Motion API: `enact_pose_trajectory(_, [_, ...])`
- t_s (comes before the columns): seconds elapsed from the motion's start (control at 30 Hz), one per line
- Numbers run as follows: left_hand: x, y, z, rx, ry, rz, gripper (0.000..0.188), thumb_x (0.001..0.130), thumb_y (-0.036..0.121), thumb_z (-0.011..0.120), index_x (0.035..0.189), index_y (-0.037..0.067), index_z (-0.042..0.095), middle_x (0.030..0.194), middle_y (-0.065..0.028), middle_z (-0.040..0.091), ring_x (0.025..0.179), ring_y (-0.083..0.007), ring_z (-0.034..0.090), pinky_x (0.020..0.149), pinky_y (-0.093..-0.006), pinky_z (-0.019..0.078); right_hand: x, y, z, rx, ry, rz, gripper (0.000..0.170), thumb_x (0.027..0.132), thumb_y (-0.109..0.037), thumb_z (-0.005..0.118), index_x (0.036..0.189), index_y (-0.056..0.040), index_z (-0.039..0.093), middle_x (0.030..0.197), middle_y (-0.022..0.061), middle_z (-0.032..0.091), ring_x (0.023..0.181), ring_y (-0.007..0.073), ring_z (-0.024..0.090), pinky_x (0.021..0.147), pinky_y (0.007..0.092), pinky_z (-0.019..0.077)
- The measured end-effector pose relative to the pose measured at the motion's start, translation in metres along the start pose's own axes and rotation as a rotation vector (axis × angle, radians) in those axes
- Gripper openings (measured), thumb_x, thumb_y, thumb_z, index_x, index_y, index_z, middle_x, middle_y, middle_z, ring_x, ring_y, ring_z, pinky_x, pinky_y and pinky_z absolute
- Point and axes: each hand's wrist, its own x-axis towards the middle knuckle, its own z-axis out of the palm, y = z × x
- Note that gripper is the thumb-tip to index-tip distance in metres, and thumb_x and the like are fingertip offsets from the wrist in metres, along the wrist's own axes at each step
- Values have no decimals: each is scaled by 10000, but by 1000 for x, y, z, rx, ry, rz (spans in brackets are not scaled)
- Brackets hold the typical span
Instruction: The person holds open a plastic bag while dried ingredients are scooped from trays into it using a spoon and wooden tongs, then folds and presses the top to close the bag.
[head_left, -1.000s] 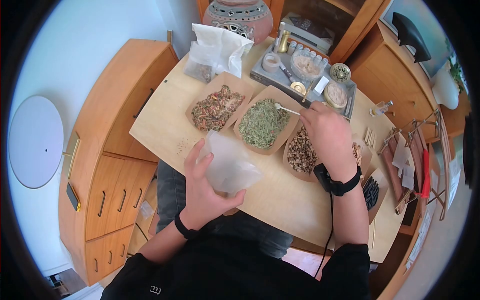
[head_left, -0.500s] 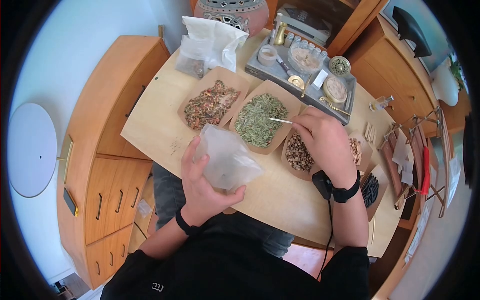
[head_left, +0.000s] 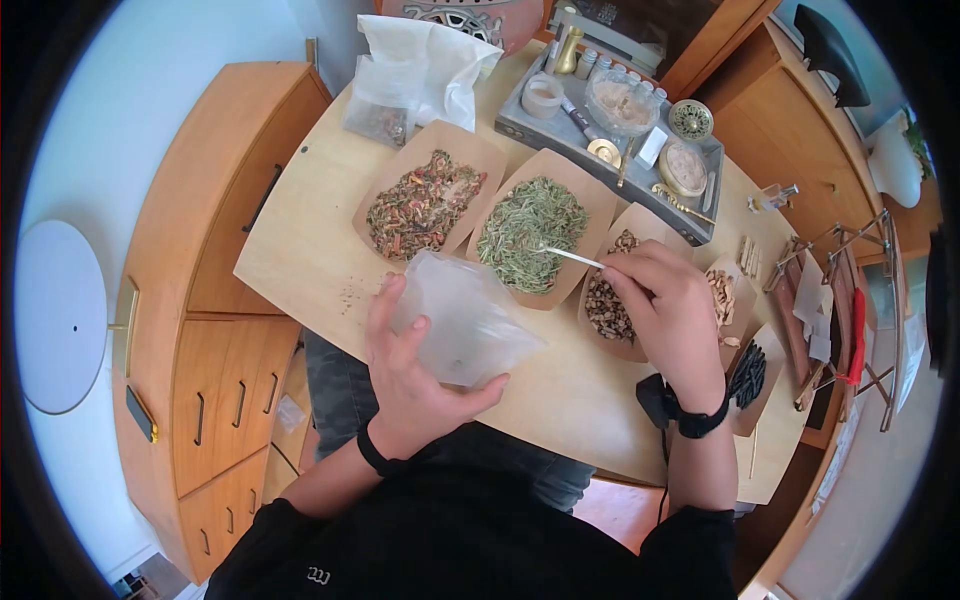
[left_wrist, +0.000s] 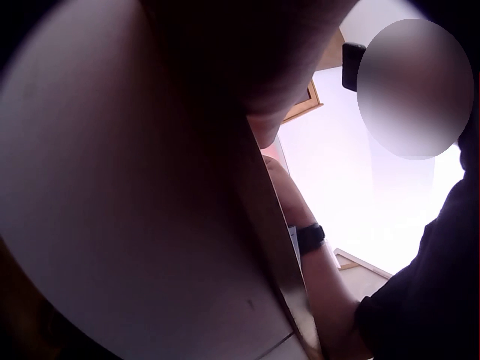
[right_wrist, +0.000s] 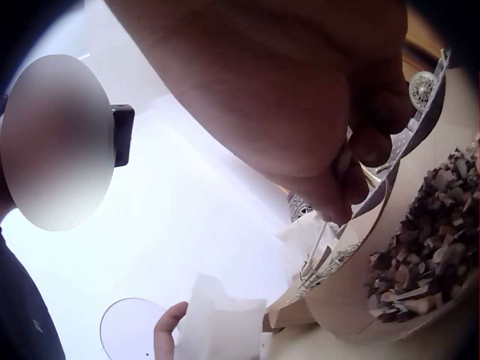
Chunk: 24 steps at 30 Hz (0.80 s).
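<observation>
In the head view my left hand (head_left: 410,365) holds a translucent white pouch (head_left: 465,315) between thumb and fingers, low over the front of the table. My right hand (head_left: 675,305) pinches the handle of a small white spoon (head_left: 578,258). The spoon's tip is at the dried green herb (head_left: 530,225) in a brown paper tray (head_left: 588,200). Beneath the right hand is another paper tray with chopped brown pieces (head_left: 605,305), seen close in the right wrist view. The left wrist view shows mostly the dark table underside.
A tray of mixed reddish herbs (head_left: 415,205) stands left of the green herb. More trays hold pale pieces (head_left: 722,295) and black sticks (head_left: 748,375). Behind are white bags (head_left: 440,75) and a grey tray (head_left: 515,125) with bowls and vials. A wooden rack (head_left: 790,280) stands right.
My right hand has drawn the spoon's tip from the far side of the green herb toward me. The left hand still holds the pouch in nearly the same place.
</observation>
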Motion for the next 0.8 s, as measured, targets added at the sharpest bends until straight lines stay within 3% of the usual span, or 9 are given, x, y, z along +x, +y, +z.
enact_pose_trajectory(0.17, [3,0,2,-3,3,9,1286,658,394,1051,1682,266,284,1718,-309,370,1507,-564,478,1187,-685,464,-13,-21,-5,-32,-48,-104,105,971,-80,803,1064,-45,836,957,112,744,851,336,746,770,421,598])
enact_pose_trajectory(0.23, [3,0,2,-5,-2,12,1289,655,395,1052,1683,267,285,1717,-311,370,1503,-562,483,1188,-682,464,-14,-22,-3,-189,-5,-362,175,906,-73,809,1079,-89,831,965,74,733,838,304,734,746,410,593])
enact_pose_trajectory(0.37, [2,1,0,-13,-34,17,1288,668,363,1044,1682,256,257,1728,-321,338,1534,-548,450,1211,-671,454,-5,0,-16,-466,106,-336,254,852,-74,799,1105,-105,811,977,52,708,844,290,719,730,420,582])
enact_pose_trajectory(0.43, [2,1,0,-24,-61,12,1287,682,327,1036,1680,247,228,1740,-330,305,1566,-542,411,1242,-664,437,0,11,-23,-613,82,-209,299,842,-75,784,1138,-112,796,984,54,683,845,286,704,719,436,566])
enact_pose_trajectory(0.5, [1,1,0,-30,-59,10,1286,683,319,1033,1682,247,227,1737,-333,304,1564,-539,414,1233,-656,453,0,14,-21,-576,72,-176,225,880,-71,787,1103,-99,805,979,66,697,863,303,720,745,436,576])
enact_pose_trajectory(0.57, [1,1,0,-32,-62,7,1288,684,317,1033,1683,247,224,1737,-334,303,1563,-538,416,1232,-656,455,-1,14,-13,-312,10,-152,143,938,-77,784,1078,-71,813,980,97,707,888,328,730,764,445,582])
enact_pose_trajectory(0.8, [1,1,0,-24,-72,2,1288,685,313,1032,1684,243,221,1735,-337,299,1568,-537,408,1235,-655,451,3,10,10,-42,-34,-36,117,1008,-76,771,1088,-1,810,975,151,707,879,378,730,769,457,575])
